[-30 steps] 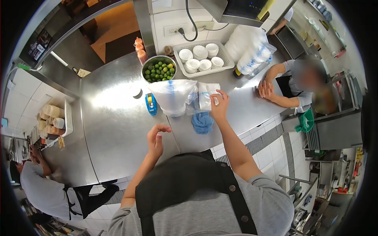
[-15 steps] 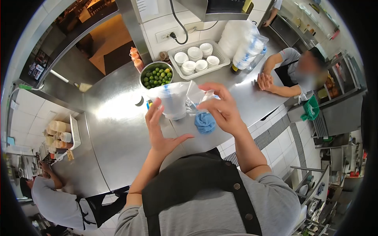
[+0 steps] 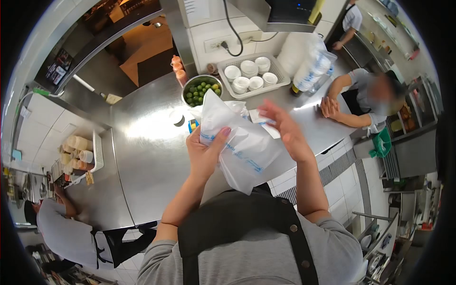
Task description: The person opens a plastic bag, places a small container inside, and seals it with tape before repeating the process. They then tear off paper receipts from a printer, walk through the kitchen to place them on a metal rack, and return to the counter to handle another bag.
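My left hand (image 3: 204, 152) grips a translucent white plastic bag (image 3: 244, 152) with blue print, thumb pressed on its front. The bag hangs loosely over the counter's front part. To the right of it, my right hand (image 3: 289, 133) is raised with fingers apart and nothing in them, its fingertips smeared by motion. Behind the bag, more clear plastic with blue print (image 3: 263, 122) lies on the counter, partly hidden. A small blue and yellow item (image 3: 193, 125) shows beside my left fingers.
On the steel counter (image 3: 152, 161) stand a bowl of limes (image 3: 202, 90), a crate of white cups (image 3: 256, 76), orange-capped bottles (image 3: 179, 71) and stacked lids in plastic (image 3: 308, 66). One co-worker (image 3: 365, 95) leans at the right end; another (image 3: 71, 232) works at the left.
My left hand has closed on a plastic bag, which now spreads across the front and covers the blue cloth. My right hand has moved slightly right, away from the plastic.
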Motion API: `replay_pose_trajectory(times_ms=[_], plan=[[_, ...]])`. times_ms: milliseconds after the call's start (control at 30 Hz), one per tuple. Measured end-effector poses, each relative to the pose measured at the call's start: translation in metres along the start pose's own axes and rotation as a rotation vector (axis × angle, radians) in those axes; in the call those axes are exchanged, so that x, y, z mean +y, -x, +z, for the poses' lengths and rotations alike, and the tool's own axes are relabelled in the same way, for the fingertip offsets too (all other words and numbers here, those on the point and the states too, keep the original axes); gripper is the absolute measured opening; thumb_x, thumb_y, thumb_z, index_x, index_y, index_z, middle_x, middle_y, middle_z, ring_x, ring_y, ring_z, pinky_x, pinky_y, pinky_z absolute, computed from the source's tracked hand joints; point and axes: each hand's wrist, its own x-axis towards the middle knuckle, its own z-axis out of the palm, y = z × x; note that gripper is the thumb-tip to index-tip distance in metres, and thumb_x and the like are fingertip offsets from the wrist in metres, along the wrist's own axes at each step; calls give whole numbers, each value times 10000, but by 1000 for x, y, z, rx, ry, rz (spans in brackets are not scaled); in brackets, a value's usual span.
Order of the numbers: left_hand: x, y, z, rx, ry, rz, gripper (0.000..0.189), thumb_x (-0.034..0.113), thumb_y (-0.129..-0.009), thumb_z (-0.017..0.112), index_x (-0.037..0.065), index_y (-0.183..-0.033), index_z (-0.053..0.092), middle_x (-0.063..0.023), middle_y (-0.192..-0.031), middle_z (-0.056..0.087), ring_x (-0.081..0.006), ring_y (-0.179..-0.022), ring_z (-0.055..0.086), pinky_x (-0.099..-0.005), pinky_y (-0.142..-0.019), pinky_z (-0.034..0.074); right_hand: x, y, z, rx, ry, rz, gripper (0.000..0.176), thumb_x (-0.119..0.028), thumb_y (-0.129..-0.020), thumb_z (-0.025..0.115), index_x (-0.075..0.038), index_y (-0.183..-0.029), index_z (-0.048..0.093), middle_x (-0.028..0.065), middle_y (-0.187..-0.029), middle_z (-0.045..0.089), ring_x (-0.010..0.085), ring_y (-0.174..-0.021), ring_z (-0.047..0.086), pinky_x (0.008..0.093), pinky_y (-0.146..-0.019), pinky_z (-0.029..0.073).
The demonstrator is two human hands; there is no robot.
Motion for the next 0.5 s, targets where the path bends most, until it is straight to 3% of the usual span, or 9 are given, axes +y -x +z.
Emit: replay_pose_trajectory(times_ms=[133, 233, 333, 433, 500], plan=[[-1, 1, -14, 76, -61, 4, 187, 91, -914, 750, -24, -1054, 707, -45, -897, 727, -62, -753, 632, -220, -676, 498, 69, 21, -10, -250, -116, 306, 962, -558, -758, 827, 1, -1457, 475, 142, -1384, 578, 247, -1266, 560, 407, -1076, 418], [-1, 2, -22, 117, -189, 14, 184, 97, -912, 753, -27, -1041, 706, -33, -881, 723, -49, -727, 615, -219, -649, 484, 92, 29, 10, -169, -564, 381, 782, -313, -809, 851, 12, -1425, 496, 94, -1238, 661, 209, -1180, 612, 365, -1014, 475], [-3, 3, -18, 174, -155, 102, 172, 91, -902, 756, -30, -1012, 703, -28, -843, 718, -49, -695, 598, -224, -619, 472, 121, 28, 1, -63, -646, 404, 573, -136, -862, 794, -5, -1366, 555, 71, -1198, 668, 190, -1140, 621, 339, -984, 490], [-16, 1, -31, 172, -350, 213, 187, 62, -867, 767, -33, -1009, 690, -49, -764, 704, -44, -683, 592, -251, -605, 481, 98, 22, 1, 88, -472, 425, 463, -78, -873, 757, -21, -1309, 612, 71, -1203, 664, 180, -1099, 619, 327, -978, 485], [-18, 2, -36, 61, -600, 307, 194, 44, -843, 759, -15, -1013, 686, -78, -715, 679, -79, -638, 609, -275, -598, 485, 68, 13, 12, 100, -267, 266, 520, -222, -834, 802, -23, -1283, 630, 77, -1199, 667, 178, -1088, 618, 346, -1001, 466]])
